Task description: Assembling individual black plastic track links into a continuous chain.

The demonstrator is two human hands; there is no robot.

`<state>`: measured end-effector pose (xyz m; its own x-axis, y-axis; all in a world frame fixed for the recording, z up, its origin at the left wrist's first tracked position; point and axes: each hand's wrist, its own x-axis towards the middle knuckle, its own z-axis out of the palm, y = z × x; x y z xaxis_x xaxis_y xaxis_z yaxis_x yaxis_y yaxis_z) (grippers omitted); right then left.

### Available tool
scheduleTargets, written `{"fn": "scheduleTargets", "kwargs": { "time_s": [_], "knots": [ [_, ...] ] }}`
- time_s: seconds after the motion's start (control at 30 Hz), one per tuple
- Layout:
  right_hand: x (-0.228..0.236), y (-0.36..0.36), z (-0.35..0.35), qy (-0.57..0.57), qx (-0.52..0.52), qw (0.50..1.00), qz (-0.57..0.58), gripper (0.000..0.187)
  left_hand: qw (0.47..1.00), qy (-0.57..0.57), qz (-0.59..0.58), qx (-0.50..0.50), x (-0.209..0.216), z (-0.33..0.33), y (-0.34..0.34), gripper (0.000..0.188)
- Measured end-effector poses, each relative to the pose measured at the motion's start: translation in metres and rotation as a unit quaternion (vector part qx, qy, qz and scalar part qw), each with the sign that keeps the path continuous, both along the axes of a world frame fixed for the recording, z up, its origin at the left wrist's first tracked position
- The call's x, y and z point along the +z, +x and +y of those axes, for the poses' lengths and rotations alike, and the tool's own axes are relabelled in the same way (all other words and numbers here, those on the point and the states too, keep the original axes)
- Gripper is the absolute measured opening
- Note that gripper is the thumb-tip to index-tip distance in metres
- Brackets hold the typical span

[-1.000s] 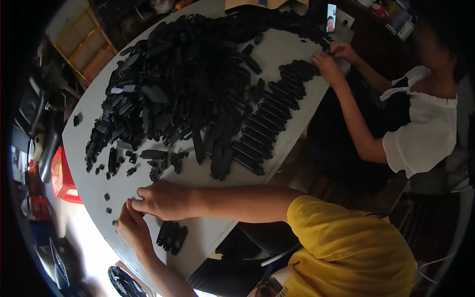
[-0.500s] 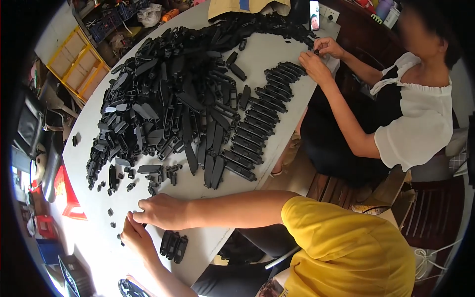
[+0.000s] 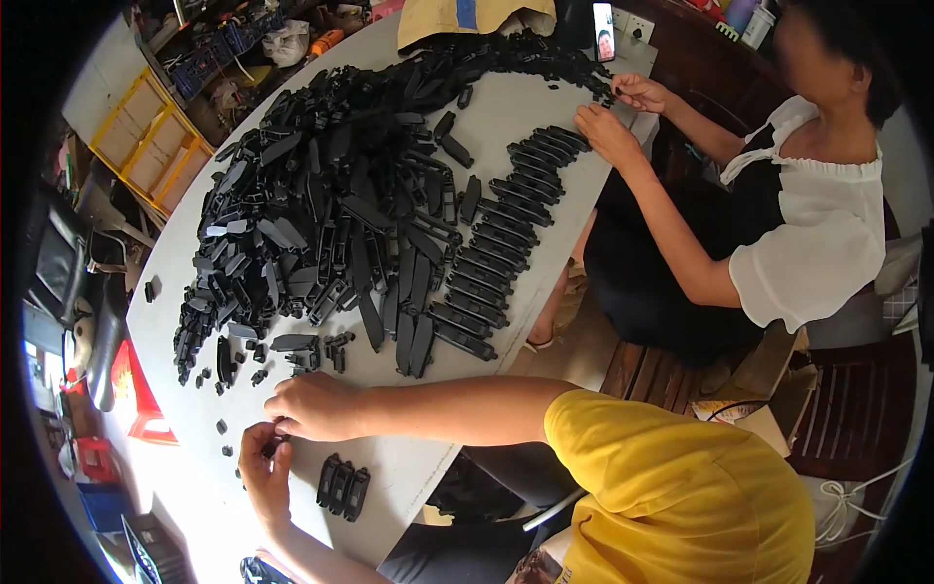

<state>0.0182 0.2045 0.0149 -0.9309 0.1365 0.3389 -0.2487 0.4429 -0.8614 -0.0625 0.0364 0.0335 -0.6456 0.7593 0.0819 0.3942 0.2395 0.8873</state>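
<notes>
My left hand (image 3: 261,469) is closed in a pinch on a small black plastic part (image 3: 277,442), mostly hidden by the fingers. Against it, my right hand (image 3: 316,407) has its fingers curled, the tips meeting the left hand's fingers at that part. What the right fingers grip is hidden. Just below my right wrist, a few black plastic pieces (image 3: 341,489) lie side by side on the white table (image 3: 413,467). Small loose black parts (image 3: 258,377) are scattered beyond my hands.
A large heap of black plastic parts (image 3: 311,195) covers the table's far side. A row of long black pieces (image 3: 491,248) runs along the right edge. Across from it, a co-worker (image 3: 808,234) handles small parts near a propped phone (image 3: 604,34). A red plastic stool (image 3: 141,399) stands left.
My left hand has turned, its thumb now apart from the right hand's fingers, and the black part shows between the fingertips. The co-worker's hands have drawn slightly apart. The view has shifted a little.
</notes>
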Motion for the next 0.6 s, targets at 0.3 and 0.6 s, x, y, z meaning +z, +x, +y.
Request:
{"fn": "scheduleTargets", "kwargs": {
  "time_s": [0.3, 0.6],
  "knots": [
    [0.000, 0.000, 0.003, 0.094, -0.040, 0.995, 0.012, 0.015, 0.996, -0.085, 0.037, 0.006, 0.007, -0.009, -0.004, 0.019],
    [0.000, -0.006, 0.010, 0.227, -0.149, 0.962, 0.019, 0.011, 0.981, -0.166, 0.099, -0.006, 0.013, -0.019, -0.003, 0.022]
  ]
}}
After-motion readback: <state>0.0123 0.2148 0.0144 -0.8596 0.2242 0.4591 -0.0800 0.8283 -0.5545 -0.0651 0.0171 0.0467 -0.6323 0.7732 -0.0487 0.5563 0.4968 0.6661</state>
